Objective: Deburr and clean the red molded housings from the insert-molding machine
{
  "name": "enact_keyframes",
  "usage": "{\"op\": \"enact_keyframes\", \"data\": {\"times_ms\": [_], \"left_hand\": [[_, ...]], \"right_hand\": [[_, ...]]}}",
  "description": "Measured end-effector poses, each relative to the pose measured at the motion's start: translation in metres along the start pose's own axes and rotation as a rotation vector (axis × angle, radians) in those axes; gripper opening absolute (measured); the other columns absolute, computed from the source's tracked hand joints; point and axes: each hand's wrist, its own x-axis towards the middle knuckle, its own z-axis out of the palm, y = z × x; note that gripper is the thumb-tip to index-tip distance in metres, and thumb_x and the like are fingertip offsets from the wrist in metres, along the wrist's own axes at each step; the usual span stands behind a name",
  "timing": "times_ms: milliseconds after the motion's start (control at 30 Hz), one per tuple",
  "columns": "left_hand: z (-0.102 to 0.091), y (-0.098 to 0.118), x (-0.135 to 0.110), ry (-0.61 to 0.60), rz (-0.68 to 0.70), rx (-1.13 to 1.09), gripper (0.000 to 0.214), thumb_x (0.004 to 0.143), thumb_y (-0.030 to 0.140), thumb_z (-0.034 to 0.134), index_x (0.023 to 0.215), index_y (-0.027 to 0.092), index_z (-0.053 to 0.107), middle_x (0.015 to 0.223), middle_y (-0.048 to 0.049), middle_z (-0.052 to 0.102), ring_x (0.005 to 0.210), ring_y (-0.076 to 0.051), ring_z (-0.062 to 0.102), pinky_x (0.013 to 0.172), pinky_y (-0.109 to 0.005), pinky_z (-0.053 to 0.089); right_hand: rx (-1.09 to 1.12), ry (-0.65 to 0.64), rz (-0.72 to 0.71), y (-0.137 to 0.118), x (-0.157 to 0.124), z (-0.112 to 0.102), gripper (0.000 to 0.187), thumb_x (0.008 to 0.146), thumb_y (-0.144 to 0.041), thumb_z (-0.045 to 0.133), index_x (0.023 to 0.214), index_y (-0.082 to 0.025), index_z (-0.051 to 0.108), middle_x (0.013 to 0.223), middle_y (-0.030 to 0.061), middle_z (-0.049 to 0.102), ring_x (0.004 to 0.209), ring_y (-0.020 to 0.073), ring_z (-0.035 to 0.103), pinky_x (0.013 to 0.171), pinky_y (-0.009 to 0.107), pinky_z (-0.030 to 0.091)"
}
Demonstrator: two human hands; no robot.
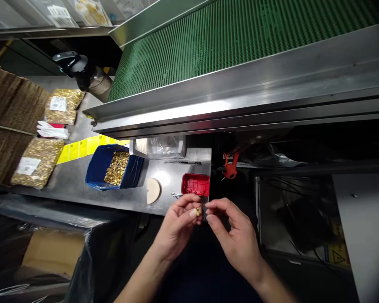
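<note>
My left hand [177,229] pinches a small shiny gold-coloured metal piece [198,211] between thumb and fingers, just in front of a red plastic tray [205,191]. Close by on the right is my right hand [235,240]. Its thumb and index finger are curved toward the piece with a small gap between their tips, and I see nothing held there. A blue bin [96,170] on the metal bench contains many small gold-coloured pieces [116,168]. Between bin and tray lies a pale round disc [153,190].
A green conveyor belt [189,54] with a metal side rail crosses above the bench. Bags of gold-coloured pieces [39,162], a yellow label strip [84,147] and stacked cardboard [12,101] are at left. Orange-handled scissors [230,166] hang at right. A black-lined box [53,252] stands lower left.
</note>
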Motion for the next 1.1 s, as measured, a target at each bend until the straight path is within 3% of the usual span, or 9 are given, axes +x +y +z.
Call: {"op": "enact_keyframes", "data": {"times_ms": [100,333,467,567,667,767,900,1100], "left_hand": [[0.016,-0.015,0.004,-0.109,-0.043,-0.079,0.041,0.076,0.024,0.092,0.114,0.023,0.078,0.09,-0.0035,0.076,0.082,-0.012,0.07,0.075,-0.02,0.053],[0.026,-0.018,0.011,-0.323,-0.079,0.016,0.045,0.081,0.022,0.089,0.124,0.025,0.074,0.092,-0.0026,0.073,0.085,-0.013,0.071,0.076,-0.02,0.053],[0.034,-0.024,0.009,-0.429,-0.089,0.105,0.045,0.086,0.019,0.084,0.129,0.024,0.072,0.085,0.0004,0.067,0.074,-0.006,0.061,0.074,-0.018,0.05],[0.036,-0.029,0.003,-0.462,-0.08,0.137,0.045,0.088,0.018,0.082,0.13,0.024,0.071,0.084,0.0001,0.066,0.075,-0.007,0.06,0.072,-0.018,0.048],[0.032,-0.033,-0.008,-0.428,-0.087,0.072,0.044,0.087,0.019,0.083,0.129,0.022,0.072,0.083,-0.0005,0.065,0.072,-0.007,0.059,0.07,-0.018,0.047],[0.021,-0.035,-0.022,-0.319,-0.121,-0.069,0.039,0.083,0.022,0.088,0.12,0.017,0.077,0.085,-0.0017,0.065,0.072,-0.006,0.058,0.069,-0.017,0.047],[0.003,-0.035,-0.037,-0.175,-0.133,-0.189,0.031,0.076,0.024,0.093,0.102,0.012,0.081,0.085,-0.0032,0.064,0.073,-0.006,0.058,0.071,-0.016,0.047],[-0.012,-0.03,-0.045,-0.129,-0.014,-0.148,0.032,0.075,0.039,0.094,0.086,0.012,0.079,0.078,-0.0027,0.061,0.067,-0.007,0.053,0.066,-0.018,0.043]], "right_hand": [[-0.026,0.009,-0.044,-0.013,-0.001,-0.007,0.02,0.099,-0.024,0.065,0.118,-0.031,0.068,0.105,0.0,0.068,0.095,0.0119,0.068,0.084,0.022,0.057],[-0.113,0.043,-0.028,-0.021,-0.024,-0.034,0.024,0.1,-0.031,0.065,0.121,-0.032,0.074,0.11,0.0048,0.069,0.098,0.0174,0.068,0.085,0.028,0.06],[0.002,0.082,0.077,-0.021,-0.035,-0.043,0.013,0.097,-0.035,0.07,0.105,-0.03,0.079,0.096,0.0021,0.069,0.088,0.0158,0.067,0.08,0.028,0.057],[0.233,0.074,0.166,-0.015,-0.041,-0.042,0.012,0.094,-0.037,0.074,0.091,-0.026,0.078,0.087,0.0004,0.066,0.083,0.0143,0.065,0.079,0.027,0.055],[0.429,0.173,0.196,-0.007,-0.045,-0.036,0.016,0.097,-0.039,0.07,0.094,-0.024,0.073,0.084,-0.0007,0.065,0.08,0.0122,0.064,0.076,0.023,0.056],[0.339,0.248,0.201,-0.004,-0.048,-0.026,0.018,0.096,-0.041,0.071,0.101,-0.024,0.072,0.097,0.002,0.072,0.083,0.0128,0.07,0.079,0.023,0.06],[0.114,0.18,0.196,-0.007,-0.047,-0.013,0.022,0.091,-0.042,0.077,0.101,-0.023,0.073,0.099,0.005,0.076,0.085,0.0163,0.074,0.078,0.024,0.062],[-0.043,0.076,0.104,-0.011,-0.047,0.004,0.02,0.093,-0.042,0.074,0.102,-0.024,0.072,0.096,0.0038,0.075,0.088,0.017,0.072,0.077,0.024,0.059]]}}
